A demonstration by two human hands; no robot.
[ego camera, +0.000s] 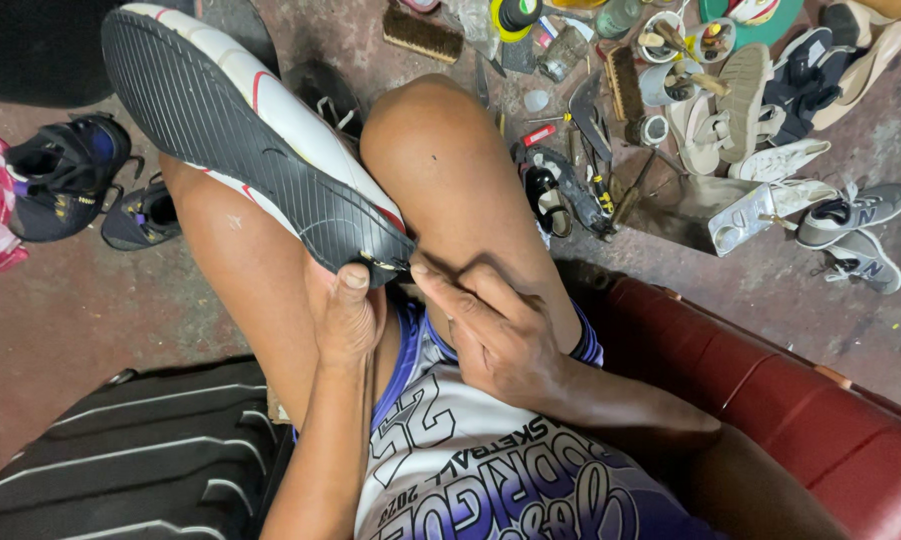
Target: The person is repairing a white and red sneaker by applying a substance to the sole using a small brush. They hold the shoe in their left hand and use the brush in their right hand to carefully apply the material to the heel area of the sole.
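Observation:
A white shoe [270, 105] with red trim lies across my left thigh, its black ribbed sole [220, 130] turned up toward me. My left hand [345, 310] grips the shoe's near end from below, thumb pressed on the sole's edge. My right hand [485, 320] pinches at that same edge with thumb and forefinger, apparently on a thin needle or thread that is too small to make out. Both hands meet between my bare knees.
Brushes [422, 33], tins, cans and hand tools [595, 150] litter the floor beyond my knees. Several shoes and sandals [770, 110] lie at the right, dark shoes [65, 175] at the left. A tyre [130, 455] sits lower left, a red seat [800, 400] lower right.

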